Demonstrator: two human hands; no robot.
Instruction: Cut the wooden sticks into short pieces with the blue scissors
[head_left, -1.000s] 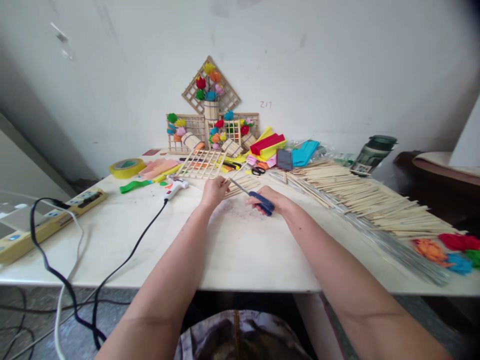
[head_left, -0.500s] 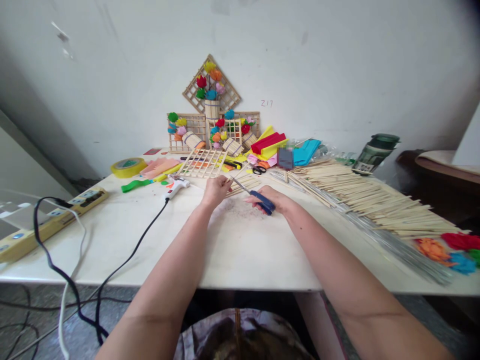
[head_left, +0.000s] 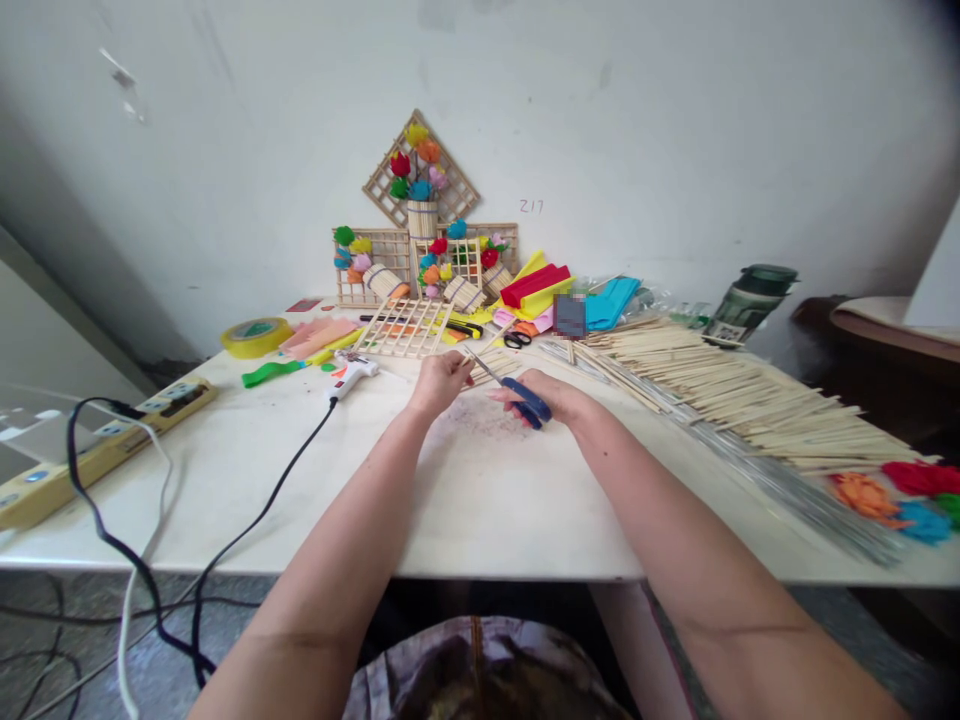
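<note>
My right hand is wrapped round the blue handles of a pair of scissors, the blades pointing up and left. Beside the blade tips, my left hand is closed in a pinch on a thin wooden stick, mostly hidden by the fingers. Several loose sticks lie on the table just beyond both hands. A small lattice of sticks rests beyond my left hand. A white glue gun lies to the left of that hand, with its black cord running toward the table's front edge.
Stick lattices with paper flowers lean against the wall. On the right are a long pile of sticks, grey wires and a dark green bottle. Yellow tape and a power strip are on the left. Black-handled scissors lie behind.
My left hand has shifted slightly to the right, and the stick at its fingers now shows slanting up to the right. The scissors stay close to it, their handles slightly turned.
</note>
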